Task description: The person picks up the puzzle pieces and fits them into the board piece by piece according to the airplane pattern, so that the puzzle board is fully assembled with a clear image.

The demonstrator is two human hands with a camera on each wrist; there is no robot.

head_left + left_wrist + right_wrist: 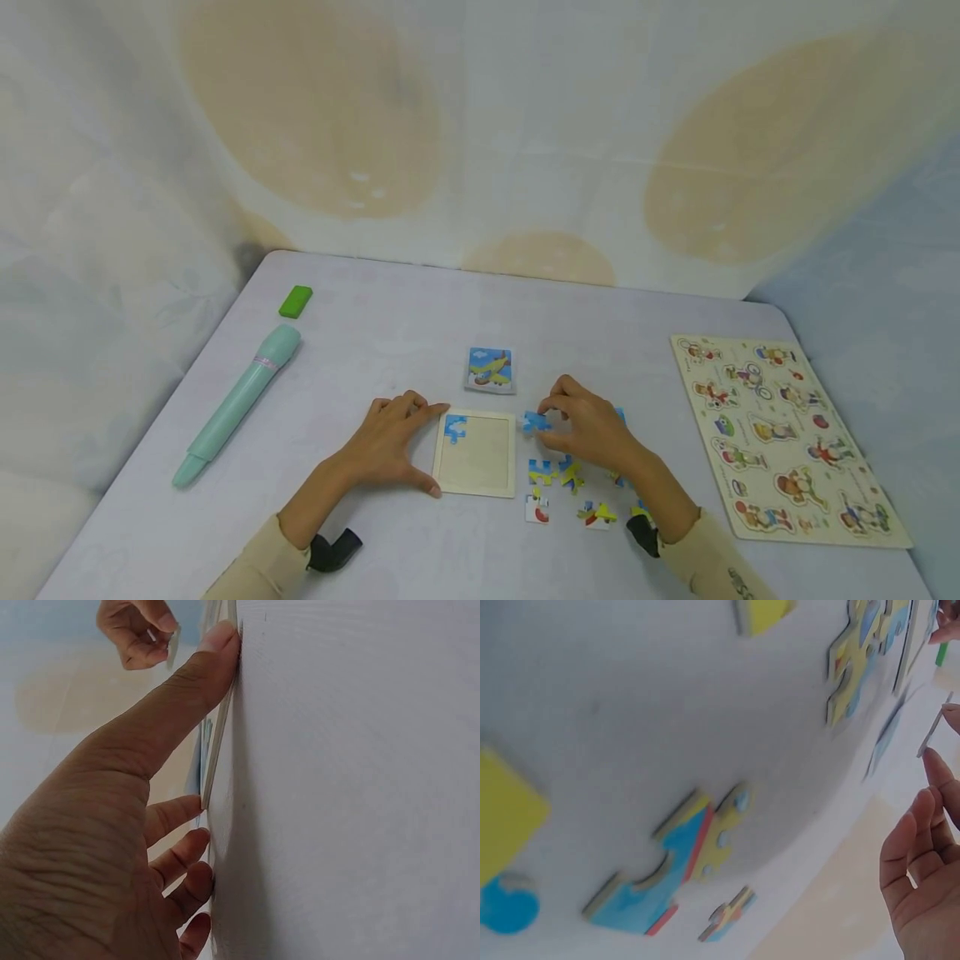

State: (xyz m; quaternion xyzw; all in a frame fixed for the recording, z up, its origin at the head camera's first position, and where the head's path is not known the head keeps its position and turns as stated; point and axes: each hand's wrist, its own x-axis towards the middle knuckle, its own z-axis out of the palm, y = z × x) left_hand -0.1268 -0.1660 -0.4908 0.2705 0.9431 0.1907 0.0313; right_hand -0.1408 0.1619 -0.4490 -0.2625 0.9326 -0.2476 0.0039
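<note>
A shallow square wooden puzzle tray [480, 462] lies on the table with one blue-and-white piece [454, 427] in its upper left corner. My left hand [390, 442] spreads along the tray's left side, with thumb and index finger straight and touching its two left corners. To the right of the tray, my right hand [592, 423] pinches a blue jigsaw piece [536, 422] between thumb and index finger, raised above the table in the right wrist view. Loose jigsaw pieces [540, 472] in blue, yellow and red lie beneath and beside that hand, some partly hidden by it.
A small airplane picture [491, 368] lies behind the tray. At the right is a large wooden board [787, 442] with cartoon figures. A mint-green microphone-shaped object [238, 404] and a green block [296, 302] lie at the left. Cloth walls stand behind and beside the table.
</note>
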